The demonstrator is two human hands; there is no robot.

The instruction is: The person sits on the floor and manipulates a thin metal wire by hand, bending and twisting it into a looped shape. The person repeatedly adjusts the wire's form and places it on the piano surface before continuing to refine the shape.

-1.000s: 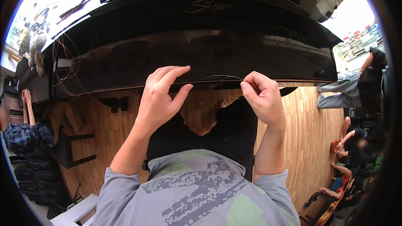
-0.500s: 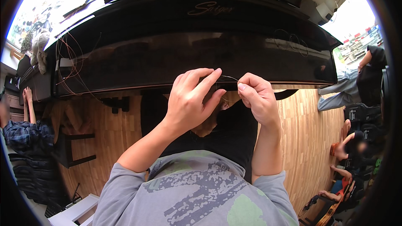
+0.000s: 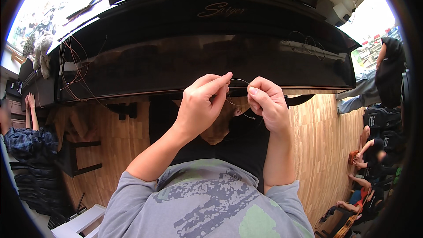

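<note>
While the black piano (image 3: 176,61) stands as before, the left hand (image 3: 200,101), spread wide a second ago, has moved in with fingertips together; the right hand (image 3: 269,103) remains pinched. Both grasp a thin wire (image 3: 240,79), located between them near the piano's front edge. Its held span arches left to right, the long axis crosswise; the rest curls below, its pale tip (image 3: 253,117) pointing down and right.

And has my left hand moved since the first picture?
Yes. Against the black piano, your left hand has moved to the right, so its fingertips are now much closer to your right hand.
</note>
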